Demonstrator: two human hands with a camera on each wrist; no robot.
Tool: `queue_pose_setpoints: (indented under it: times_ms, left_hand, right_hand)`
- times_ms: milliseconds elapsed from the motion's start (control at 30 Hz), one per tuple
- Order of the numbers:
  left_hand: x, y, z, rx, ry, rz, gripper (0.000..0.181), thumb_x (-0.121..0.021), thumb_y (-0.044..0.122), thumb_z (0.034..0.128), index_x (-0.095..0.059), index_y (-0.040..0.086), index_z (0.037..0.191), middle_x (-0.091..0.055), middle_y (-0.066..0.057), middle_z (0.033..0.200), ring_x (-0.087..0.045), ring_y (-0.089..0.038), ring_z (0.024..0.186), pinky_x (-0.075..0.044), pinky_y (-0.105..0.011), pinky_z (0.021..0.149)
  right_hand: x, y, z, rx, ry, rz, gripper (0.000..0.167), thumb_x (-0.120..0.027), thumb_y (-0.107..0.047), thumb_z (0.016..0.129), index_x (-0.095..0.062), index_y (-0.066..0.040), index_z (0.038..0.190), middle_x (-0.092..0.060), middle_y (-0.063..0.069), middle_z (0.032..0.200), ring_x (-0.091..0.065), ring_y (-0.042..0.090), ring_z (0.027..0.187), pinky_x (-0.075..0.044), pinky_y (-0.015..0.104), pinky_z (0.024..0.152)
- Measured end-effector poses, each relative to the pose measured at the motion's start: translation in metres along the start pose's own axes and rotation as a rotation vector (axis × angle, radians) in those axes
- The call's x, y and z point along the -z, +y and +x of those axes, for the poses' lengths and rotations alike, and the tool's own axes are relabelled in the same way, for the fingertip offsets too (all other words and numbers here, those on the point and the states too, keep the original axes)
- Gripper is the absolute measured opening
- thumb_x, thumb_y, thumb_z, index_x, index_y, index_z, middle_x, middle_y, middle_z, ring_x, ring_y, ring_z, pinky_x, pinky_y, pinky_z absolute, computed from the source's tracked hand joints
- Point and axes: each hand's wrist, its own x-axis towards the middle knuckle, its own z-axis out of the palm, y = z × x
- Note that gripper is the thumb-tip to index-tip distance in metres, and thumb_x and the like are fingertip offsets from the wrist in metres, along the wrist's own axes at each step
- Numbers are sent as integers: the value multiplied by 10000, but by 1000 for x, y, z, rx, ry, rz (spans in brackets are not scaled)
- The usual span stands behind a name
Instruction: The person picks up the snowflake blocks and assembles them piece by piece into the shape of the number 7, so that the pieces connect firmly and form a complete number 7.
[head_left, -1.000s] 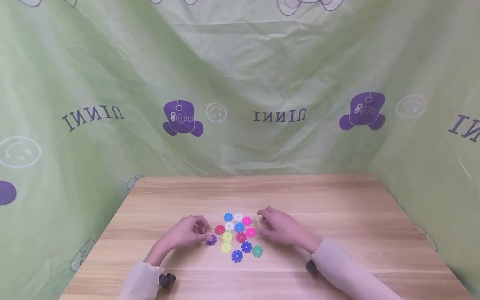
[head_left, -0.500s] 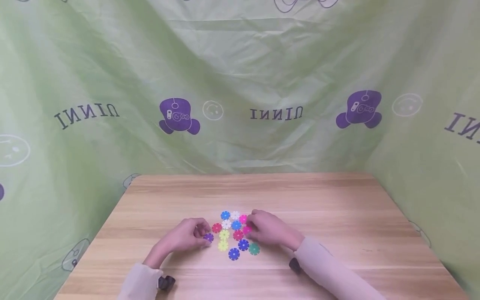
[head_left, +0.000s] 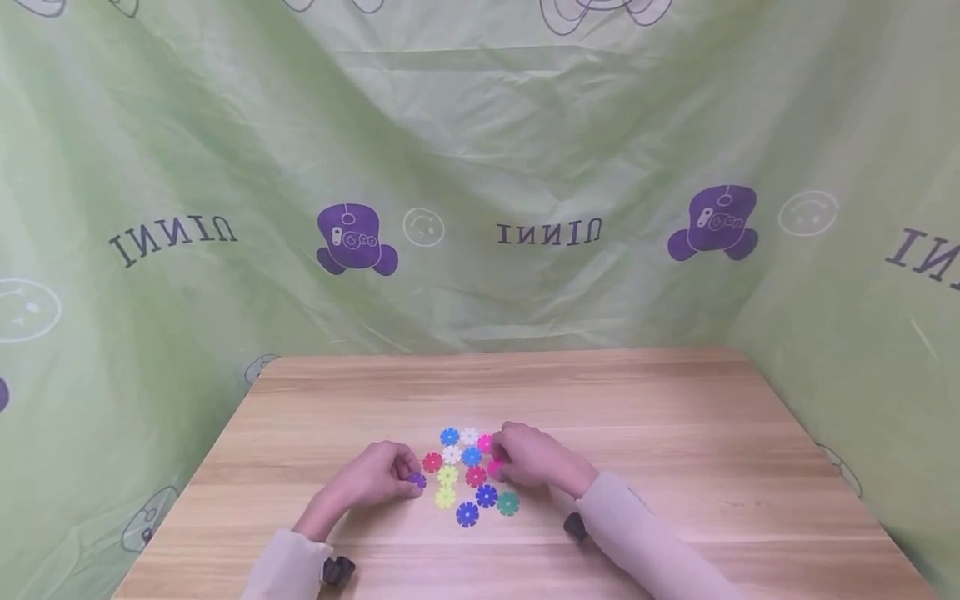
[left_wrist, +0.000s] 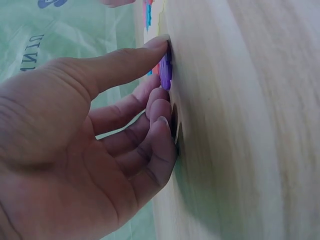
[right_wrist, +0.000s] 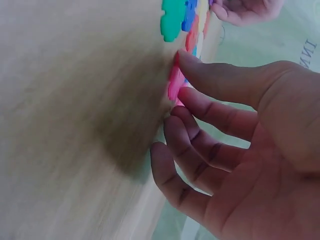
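Fingers [right_wrist: 215,112] on my faraway right hand [head_left: 528,454] just came in lower-center, pinching a pink disc [right_wrist: 175,82] while my left hand [head_left: 378,473] pinches a purple disc [left_wrist: 166,75], so both seem occupied.

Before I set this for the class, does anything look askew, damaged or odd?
The lettering on the green backdrop looks flipped, so it reads oddly. Among the notched discs on the table, nothing visibly stands out.
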Motion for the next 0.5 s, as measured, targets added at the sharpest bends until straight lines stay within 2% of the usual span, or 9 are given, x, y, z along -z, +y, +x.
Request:
queue_pose_setpoints:
  times_ms: [200,500]
  left_hand:
    - [-1,1,-1,8,12,15,232,-897,143,789,-719,100,930,-669,5,846,-601,-142,796,-520,-237,716]
    - [0,3,-1,-2,11,14,238,-891,108,791,-689,95,917,-665,-5,845,-602,-154,794,-522,-241,710]
  right_hand:
    - [1,1,3,-37,-34,78,140,-820,-122,889,-680,-128,885,-597,-29,790,-547,129,717,-490,258,672]
    - [4,-1,4,-48,-48,75,177,-818,-107,890,-641,-112,885,-578,-16,775,-535,144,716,-475,264,656]
